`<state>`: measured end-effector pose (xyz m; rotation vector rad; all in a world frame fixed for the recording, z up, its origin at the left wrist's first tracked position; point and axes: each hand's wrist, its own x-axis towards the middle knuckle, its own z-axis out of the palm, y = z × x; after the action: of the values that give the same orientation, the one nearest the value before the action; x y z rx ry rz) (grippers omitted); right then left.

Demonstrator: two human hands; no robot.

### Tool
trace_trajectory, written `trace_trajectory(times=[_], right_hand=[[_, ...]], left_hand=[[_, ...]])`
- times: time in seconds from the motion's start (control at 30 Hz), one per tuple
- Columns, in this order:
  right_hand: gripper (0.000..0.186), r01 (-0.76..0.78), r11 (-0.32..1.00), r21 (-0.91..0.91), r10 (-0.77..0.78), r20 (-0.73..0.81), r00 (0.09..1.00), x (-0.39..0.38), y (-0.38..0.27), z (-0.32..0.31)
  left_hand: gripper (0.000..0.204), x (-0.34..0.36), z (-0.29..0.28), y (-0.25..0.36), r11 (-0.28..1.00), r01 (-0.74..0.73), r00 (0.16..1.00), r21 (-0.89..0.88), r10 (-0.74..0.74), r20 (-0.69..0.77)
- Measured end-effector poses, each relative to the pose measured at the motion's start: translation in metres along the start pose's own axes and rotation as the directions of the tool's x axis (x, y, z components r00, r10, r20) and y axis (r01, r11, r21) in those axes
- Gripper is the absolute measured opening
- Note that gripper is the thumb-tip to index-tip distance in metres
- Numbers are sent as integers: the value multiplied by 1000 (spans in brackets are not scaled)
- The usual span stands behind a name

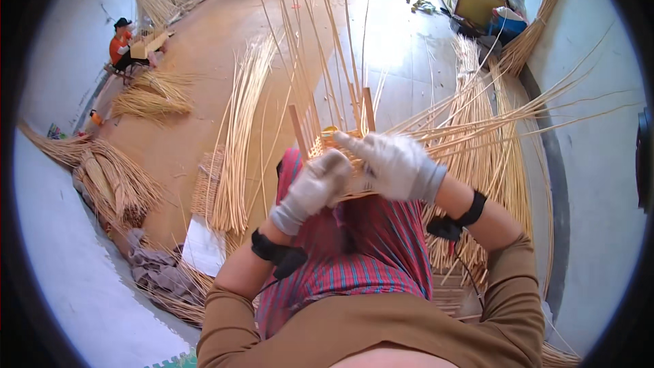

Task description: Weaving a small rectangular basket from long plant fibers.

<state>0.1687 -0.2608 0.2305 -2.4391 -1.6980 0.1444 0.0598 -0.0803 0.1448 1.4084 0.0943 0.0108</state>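
A partly woven wicker basket [358, 195] rests at my lap, over a red and blue striped cloth. Long pale strands rise from it, and others fan out to the right. Two flat wooden sticks, a left one [298, 129] and a right one [368, 110], stand up from its frame. My left hand [319, 182], in a whitish glove, is closed on the basket's near left side. My gloved right hand [398, 163] lies over its right side, index finger reaching left across the weave, the other fingers curled. What those fingers hold is hidden, and both hands are slightly blurred.
Bundles of long strands lie on the floor, one left of centre [240, 143] and a larger one at right [477, 129]. More bundles [112, 180] lean by the left wall. Another person [121, 46] sits far left. Containers and bags [487, 10] crowd the far right.
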Motion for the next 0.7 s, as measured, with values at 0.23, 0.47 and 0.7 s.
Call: trace_trajectory(times=[0.23, 0.47, 0.7], right_hand=[[84, 53, 996, 77, -25, -326, 945, 58, 37, -25], [87, 128, 992, 3, -126, -178, 976, 64, 1, -19], [32, -201, 951, -234, 141, -250, 958, 75, 102, -42]], left_hand=[[21, 27, -61, 45, 998, 11, 976, 62, 2, -216], [21, 39, -40, 23, 961, -101, 993, -257, 80, -92], [24, 65, -127, 44, 964, -92, 939, 251, 168, -300]])
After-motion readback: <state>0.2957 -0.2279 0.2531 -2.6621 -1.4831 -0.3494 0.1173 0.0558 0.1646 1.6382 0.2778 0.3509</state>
